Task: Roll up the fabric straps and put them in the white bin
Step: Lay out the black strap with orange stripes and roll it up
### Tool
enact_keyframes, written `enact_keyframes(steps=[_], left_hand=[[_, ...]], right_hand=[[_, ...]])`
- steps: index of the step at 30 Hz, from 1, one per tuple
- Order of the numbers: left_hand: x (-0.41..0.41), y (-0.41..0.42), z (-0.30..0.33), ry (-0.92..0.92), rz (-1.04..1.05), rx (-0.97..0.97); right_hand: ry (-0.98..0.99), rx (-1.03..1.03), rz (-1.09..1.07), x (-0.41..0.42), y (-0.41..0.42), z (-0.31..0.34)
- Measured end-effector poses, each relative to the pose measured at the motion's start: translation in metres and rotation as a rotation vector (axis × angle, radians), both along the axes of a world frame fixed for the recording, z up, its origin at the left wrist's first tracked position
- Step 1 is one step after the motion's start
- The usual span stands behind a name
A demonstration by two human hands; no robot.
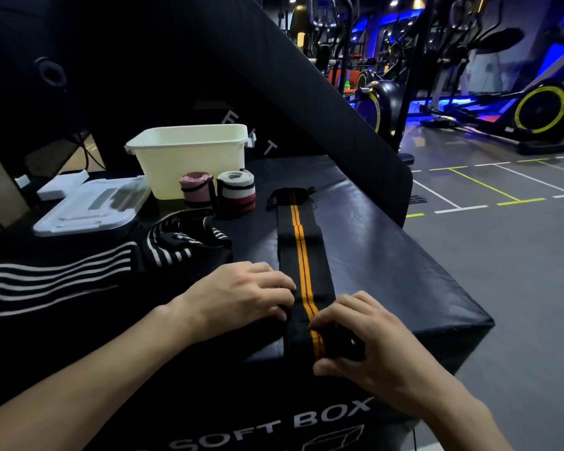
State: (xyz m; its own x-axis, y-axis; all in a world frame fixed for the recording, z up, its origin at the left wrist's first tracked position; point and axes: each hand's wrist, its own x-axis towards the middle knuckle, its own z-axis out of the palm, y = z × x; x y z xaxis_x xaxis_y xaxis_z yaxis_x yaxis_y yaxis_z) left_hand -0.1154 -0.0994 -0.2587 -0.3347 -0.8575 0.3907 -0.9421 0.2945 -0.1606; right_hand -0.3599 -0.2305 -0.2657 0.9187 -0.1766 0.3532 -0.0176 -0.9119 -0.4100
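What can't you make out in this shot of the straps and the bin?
Head view only:
- Inside of the white bin: hidden by its near wall.
- Near end of the black strap with orange stripes: covered by the right hand and left hand.
- Striped strap: cut off by the left edge.

A clear plastic lid (90, 206) lay at the left of the frame on a black padded box printed "SOFT BOX" (388, 242), a black slanted pad (274, 79) rose behind, and yellow-rimmed exercise bikes (541, 109) stood at the upper right.
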Motion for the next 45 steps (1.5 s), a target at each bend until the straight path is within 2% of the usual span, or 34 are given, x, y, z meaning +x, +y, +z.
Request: enact_keyframes(steps=[3,8,14,21,26,30,34,36,39,45], left_hand=[[-0.002,0.003,-0.005,-0.014,0.001,-0.013],[-0.007,0.010,0.007,0.162,-0.042,0.135],[-0.007,0.003,0.008,0.024,-0.034,0.122],[-0.009,-0.004,0.016,0.164,0.009,0.233],[-0.024,-0.031,0.012,0.122,0.120,0.194],[-0.030,-0.059,0.010,0.039,0.299,0.165],[-0.020,-0.080,0.006,-0.031,0.441,0.110],[-0.012,-0.086,0.005,0.017,0.504,0.183],[-0.006,-0.091,0.007,0.242,0.492,0.341],[0.021,-0.116,0.003,0.405,0.447,0.401]], right_hand=[[-0.012,-0.023,0.002,0.001,0.001,-0.002],[-0.041,-0.023,0.007,0.000,0.000,-0.004],[-0.049,-0.073,-0.012,0.000,0.002,-0.005],[-0.084,-0.131,-0.039,0.000,0.004,-0.010],[-0.139,-0.190,-0.077,0.004,0.006,-0.012],[-0.160,-0.287,-0.116,0.010,0.009,-0.014],[-0.183,-0.241,-0.121,0.014,0.011,-0.009],[-0.144,-0.212,-0.111,0.014,0.011,-0.008],[-0.106,-0.155,-0.101,0.013,0.009,-0.005],[-0.103,-0.134,-0.106,0.017,0.008,-0.007]])
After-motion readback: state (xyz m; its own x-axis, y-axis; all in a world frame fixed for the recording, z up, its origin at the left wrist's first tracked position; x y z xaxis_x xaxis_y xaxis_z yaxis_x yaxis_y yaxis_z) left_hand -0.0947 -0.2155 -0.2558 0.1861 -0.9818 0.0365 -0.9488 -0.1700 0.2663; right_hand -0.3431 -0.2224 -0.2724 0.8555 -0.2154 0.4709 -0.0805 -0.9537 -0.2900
